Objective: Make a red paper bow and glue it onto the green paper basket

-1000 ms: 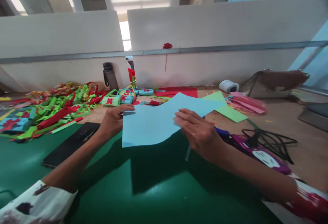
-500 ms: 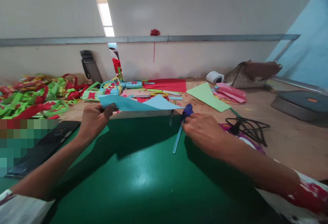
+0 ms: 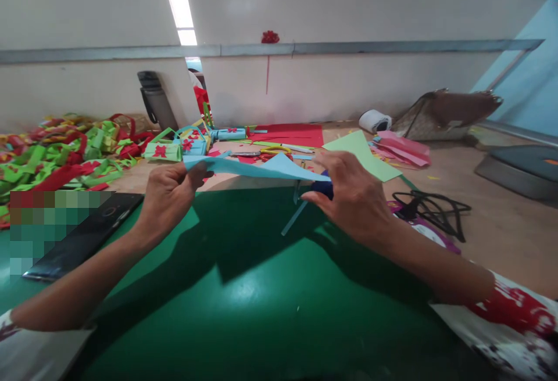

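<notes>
Pinched at 1 end by the left hand [image 3: 169, 200], the light-blue paper [image 3: 264, 168] stretched across mid-frame and seemed to want gentle, crease-free handling, though I couldn't tell whether the right hand [image 3: 354, 200], just right of centre, grasped its tip or the dark-blue object [image 3: 323, 188].

- Easiest way in is the near side of the blue sheet [image 3: 248, 168], tbh: a wide open stretch of green mat [image 3: 244, 329].
- There's a gap under the sheet too, but a clear stick [image 3: 293, 219] pokes out below its right end.
- Sheet's ends are pretty much blocked: left hand [image 3: 168, 201] at one, right hand [image 3: 355, 204] at the other.
- Left of it: phone [image 3: 93, 233], then a messy strip heap [image 3: 82, 160].
- Right of it: tangled cable [image 3: 407, 212], then bare tabletop [image 3: 514, 236].
- Behind it: scissors [image 3: 248, 154], plus a standing bottle [image 3: 159, 105] back-left.
</notes>
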A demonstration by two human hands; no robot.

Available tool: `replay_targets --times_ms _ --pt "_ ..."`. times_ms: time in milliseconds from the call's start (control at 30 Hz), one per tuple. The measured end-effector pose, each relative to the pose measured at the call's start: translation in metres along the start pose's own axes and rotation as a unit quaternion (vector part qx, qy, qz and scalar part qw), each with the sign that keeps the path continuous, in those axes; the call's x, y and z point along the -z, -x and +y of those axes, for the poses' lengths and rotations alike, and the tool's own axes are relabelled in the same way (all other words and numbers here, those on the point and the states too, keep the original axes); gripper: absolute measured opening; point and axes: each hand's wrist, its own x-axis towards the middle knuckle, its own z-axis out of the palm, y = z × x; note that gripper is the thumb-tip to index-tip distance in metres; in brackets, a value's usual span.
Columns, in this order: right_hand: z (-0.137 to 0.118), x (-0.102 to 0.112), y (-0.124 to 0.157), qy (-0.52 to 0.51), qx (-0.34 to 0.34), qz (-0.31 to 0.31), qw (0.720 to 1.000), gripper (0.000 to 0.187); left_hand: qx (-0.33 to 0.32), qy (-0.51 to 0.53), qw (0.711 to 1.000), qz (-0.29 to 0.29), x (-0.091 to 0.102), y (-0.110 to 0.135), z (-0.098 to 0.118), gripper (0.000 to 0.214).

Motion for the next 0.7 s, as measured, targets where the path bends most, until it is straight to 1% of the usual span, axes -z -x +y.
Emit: replay_targets --times_ms 33,67,100,167,233,267,300,333,400,433,500,600,700 --pt "0.001 -0.002 0.0 -0.01 0.022 0.04 0.999 0.053 -0.001 -0.001 1.0 0.004 0.001 0.003 0.003 0.039" --pt "0.001 -0.005 0.001 -0.016 0.043 0.051 0.998 0.059 -0.004 -0.004 1.0 0.009 0.002 0.006 0.006 0.038" --pt "0.0 -0.008 0.001 -0.02 0.058 0.04 0.997 0.059 -0.016 -0.01 1.0 0.011 0.003 0.009 0.007 0.036" --pt "-0.003 -0.013 0.003 -0.029 0.078 -0.019 0.996 0.04 -0.067 -0.035 0.997 -0.014 0.005 0.014 0.004 0.03" --pt "-0.007 -0.014 0.004 -0.013 0.089 -0.089 0.992 0.022 -0.124 -0.063 0.988 -0.067 0.006 0.016 -0.004 0.029" --pt "-0.01 -0.013 0.006 0.011 0.086 -0.129 0.988 0.019 -0.137 -0.076 0.983 -0.094 0.007 0.015 -0.009 0.028" --pt "-0.012 -0.011 0.007 0.044 0.075 -0.167 0.982 0.019 -0.134 -0.087 0.981 -0.109 0.008 0.014 -0.014 0.027" --pt "-0.014 -0.008 0.009 0.076 0.056 -0.202 0.975 0.019 -0.12 -0.1 0.982 -0.108 0.009 0.012 -0.02 0.025" --pt "-0.017 -0.003 0.012 0.11 0.025 -0.262 0.959 0.02 -0.082 -0.128 0.986 -0.076 0.01 0.006 -0.028 0.024" --pt "-0.018 -0.001 0.014 0.107 0.023 -0.284 0.952 0.02 -0.063 -0.141 0.987 -0.054 0.011 0.003 -0.03 0.027" --pt "-0.018 -0.001 0.016 0.081 0.045 -0.312 0.945 0.017 -0.036 -0.151 0.988 -0.018 0.012 -0.003 -0.033 0.037" --pt "-0.016 -0.01 0.014 0.056 0.066 -0.325 0.942 0.016 -0.007 -0.147 0.989 0.02 0.015 -0.007 -0.032 0.042" --pt "-0.014 -0.025 0.007 0.062 0.049 -0.322 0.944 0.026 0.009 -0.135 0.99 0.046 0.016 -0.006 -0.028 0.041"
